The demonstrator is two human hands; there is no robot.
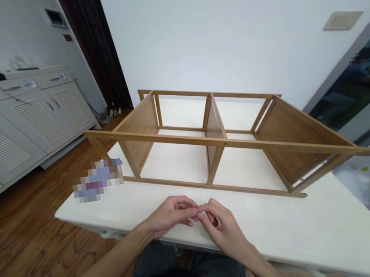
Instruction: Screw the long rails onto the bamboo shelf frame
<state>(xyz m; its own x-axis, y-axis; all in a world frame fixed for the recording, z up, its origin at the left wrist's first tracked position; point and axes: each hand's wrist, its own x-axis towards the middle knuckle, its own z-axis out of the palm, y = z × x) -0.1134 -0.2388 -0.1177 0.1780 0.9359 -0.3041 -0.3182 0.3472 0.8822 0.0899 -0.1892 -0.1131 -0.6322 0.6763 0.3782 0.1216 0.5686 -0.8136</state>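
- Shelf frame (213, 129) of pale wood lies on a white table (291, 234), just ahead of and about equally near both hands, long axis running left to right
- Left hand (169, 215) and right hand (225, 228) pinch a thin metal pin (205, 203), possibly a screw, hard to tell
- Drawer labels (29, 84) on the white cabinet (38, 119) at upper left are unreadable

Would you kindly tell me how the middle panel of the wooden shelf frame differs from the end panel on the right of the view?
The middle panel shows nearly edge-on as a narrow strip; the end panel shows its broad face. The middle panel has an open bay on both sides; the end panel, only one. Both are honey-brown wood joined to the long rails.
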